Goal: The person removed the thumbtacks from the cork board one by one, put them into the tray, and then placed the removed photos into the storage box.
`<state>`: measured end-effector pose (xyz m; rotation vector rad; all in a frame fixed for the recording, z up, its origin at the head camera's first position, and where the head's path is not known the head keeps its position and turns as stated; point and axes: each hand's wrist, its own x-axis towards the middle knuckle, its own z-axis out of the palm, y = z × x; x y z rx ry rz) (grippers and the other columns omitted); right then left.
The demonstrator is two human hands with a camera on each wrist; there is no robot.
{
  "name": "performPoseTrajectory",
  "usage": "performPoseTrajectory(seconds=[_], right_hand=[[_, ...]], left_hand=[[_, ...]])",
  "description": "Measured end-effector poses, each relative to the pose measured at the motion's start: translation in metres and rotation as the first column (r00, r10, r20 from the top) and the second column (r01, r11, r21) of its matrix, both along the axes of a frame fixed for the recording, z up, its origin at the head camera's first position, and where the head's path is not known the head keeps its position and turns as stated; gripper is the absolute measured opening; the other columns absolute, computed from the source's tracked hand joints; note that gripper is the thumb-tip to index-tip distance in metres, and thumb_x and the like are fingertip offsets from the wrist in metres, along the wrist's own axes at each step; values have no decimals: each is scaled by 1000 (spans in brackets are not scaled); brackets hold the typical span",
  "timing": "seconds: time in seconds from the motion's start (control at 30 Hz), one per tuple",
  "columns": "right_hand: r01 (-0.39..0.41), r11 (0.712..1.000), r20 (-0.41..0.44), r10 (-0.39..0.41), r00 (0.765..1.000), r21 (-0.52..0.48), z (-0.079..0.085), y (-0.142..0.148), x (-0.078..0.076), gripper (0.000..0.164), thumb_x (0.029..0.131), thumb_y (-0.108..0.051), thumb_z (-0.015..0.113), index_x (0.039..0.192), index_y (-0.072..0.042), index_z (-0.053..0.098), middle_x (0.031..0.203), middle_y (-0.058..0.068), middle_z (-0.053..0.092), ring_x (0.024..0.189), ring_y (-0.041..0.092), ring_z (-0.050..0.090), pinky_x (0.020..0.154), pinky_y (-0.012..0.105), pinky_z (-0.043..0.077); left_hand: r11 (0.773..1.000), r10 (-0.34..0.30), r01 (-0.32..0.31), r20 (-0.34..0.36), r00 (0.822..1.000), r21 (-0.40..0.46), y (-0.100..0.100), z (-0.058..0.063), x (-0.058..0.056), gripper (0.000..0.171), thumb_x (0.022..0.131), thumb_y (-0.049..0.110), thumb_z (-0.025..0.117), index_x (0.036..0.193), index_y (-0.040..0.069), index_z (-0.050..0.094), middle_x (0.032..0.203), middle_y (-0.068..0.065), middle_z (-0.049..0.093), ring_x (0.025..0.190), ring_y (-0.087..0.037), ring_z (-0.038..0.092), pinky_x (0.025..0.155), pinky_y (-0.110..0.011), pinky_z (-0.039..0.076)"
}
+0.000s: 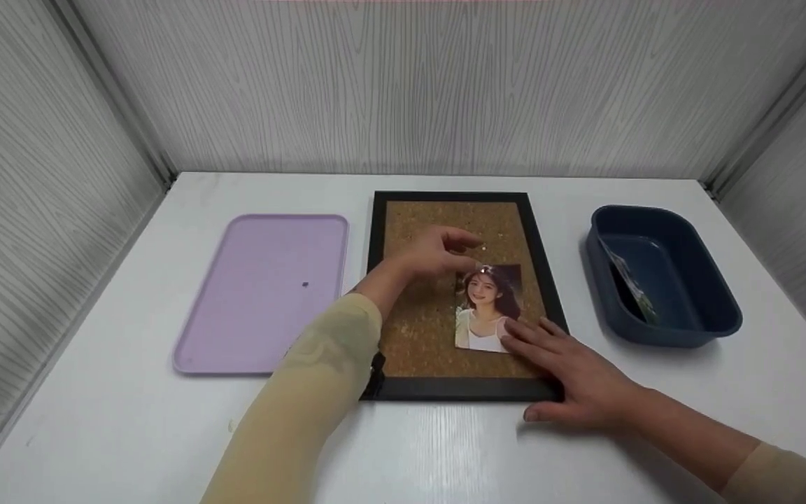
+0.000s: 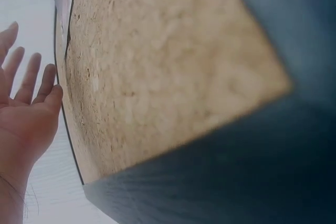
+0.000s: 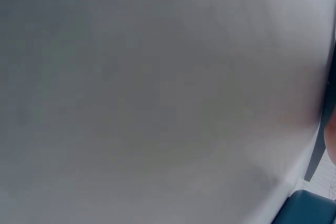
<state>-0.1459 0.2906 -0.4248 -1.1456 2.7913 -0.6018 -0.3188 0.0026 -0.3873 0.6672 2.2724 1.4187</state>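
A photo print [image 1: 487,318] of a person lies on the cork board [image 1: 420,339], which has a black frame. My left hand [image 1: 438,253] is over the board at the photo's top edge, thumb and forefinger apart. A tiny shiny spot, perhaps a clear pin, shows by the thumb tip; another glints near the forefinger. The left wrist view shows the left hand [image 2: 29,108] palm side, fingers loosely spread, with nothing visible in it. With straight fingers, my right hand [image 1: 581,378] rests on the photo's lower right corner and the frame; its thumb lies on the table.
On the left is a purple tray [image 1: 270,294] with a small dark speck [image 1: 305,284] on it. A dark blue bin [image 1: 697,280] stands at the right, holding a glossy printed card [image 1: 630,283] leaning on its wall. Grey wood-grain panels [image 1: 438,91] enclose the white table [image 1: 438,448].
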Motion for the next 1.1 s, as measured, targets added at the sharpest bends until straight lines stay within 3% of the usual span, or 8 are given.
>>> performPoseTrajectory(seconds=[0.2,0.43,0.73,1.1], right_hand=[[-34,999,-44,34,998,-14,-4,0,-1,100,88,-62,78,168,-23,34,176,0,23,160,33,20,128,30,1],[-95,994,-146,85,986,-58,-9,0,-4,98,88,-61,78,165,-15,40,173,9,31,157,39,29,128,34,4],[-81,996,-144,74,987,-42,-11,2,-4,101,87,-62,79,166,-16,38,173,7,30,157,36,28,128,32,3],[-89,995,-160,79,984,-53,-12,1,-5,101,87,-63,78,165,-14,39,172,9,32,156,38,31,128,33,4]], left_hand=[[1000,-18,18,16,1000,0,4,0,-4,46,98,24,79,142,16,70,138,-6,68,127,-22,61,109,-43,49],[998,-64,64,44,997,21,8,-1,-7,42,98,20,79,139,13,72,139,-6,68,121,-19,65,102,-37,53],[991,-92,95,40,995,-96,8,-5,-12,38,99,21,78,137,18,74,125,3,73,106,-15,65,95,-34,53],[979,-135,149,113,984,-135,10,1,-20,36,98,16,79,134,15,75,118,1,74,101,-17,66,90,-36,56]])
